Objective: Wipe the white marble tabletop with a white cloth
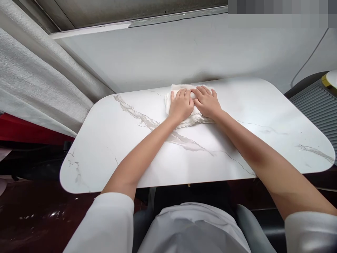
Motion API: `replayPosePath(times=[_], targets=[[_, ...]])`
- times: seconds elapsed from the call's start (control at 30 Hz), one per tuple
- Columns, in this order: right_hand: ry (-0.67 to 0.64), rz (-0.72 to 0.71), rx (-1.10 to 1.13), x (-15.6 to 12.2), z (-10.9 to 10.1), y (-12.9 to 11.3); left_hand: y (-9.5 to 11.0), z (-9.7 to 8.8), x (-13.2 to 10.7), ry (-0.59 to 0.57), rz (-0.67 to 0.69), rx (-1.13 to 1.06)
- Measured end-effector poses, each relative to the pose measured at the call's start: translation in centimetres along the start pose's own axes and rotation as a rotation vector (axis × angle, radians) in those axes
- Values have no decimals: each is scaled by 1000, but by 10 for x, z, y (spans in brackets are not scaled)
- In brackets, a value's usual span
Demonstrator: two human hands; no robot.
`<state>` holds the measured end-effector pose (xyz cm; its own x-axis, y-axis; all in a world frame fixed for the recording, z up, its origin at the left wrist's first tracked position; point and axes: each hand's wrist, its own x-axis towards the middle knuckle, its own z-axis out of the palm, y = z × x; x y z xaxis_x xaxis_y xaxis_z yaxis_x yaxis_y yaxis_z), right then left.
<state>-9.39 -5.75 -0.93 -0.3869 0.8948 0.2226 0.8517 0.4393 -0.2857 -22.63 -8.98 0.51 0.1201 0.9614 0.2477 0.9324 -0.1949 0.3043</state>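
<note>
A folded white cloth (196, 118) with ruffled edges lies on the white marble-patterned table (163, 165), close to its far edge. On the cloth's left part rests my left hand (182, 104), palm down with the fingers stretched forward. Beside it my right hand (207, 102) lies palm down on the right part, fingers extended and slightly spread. The two hands almost meet at the cloth's middle. Both palms hide much of the cloth, and neither hand is wrapped around it.
A pale wall (163, 56) stands behind the table's far edge. Light curtains (44, 66) hang at the left, above red fabric (28, 128). To the right is a ribbed grey object (316, 109), with a thin cable (309, 58) on the wall above it.
</note>
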Motion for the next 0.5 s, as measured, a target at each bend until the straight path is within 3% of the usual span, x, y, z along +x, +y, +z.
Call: replayPosePath(times=[0.2,0.5], targets=[[-1,39,32,31,3,11,-9,6,33,11,-7,-8],[8,43,19,52,-3,22,-7,15,62,21,-22,95]])
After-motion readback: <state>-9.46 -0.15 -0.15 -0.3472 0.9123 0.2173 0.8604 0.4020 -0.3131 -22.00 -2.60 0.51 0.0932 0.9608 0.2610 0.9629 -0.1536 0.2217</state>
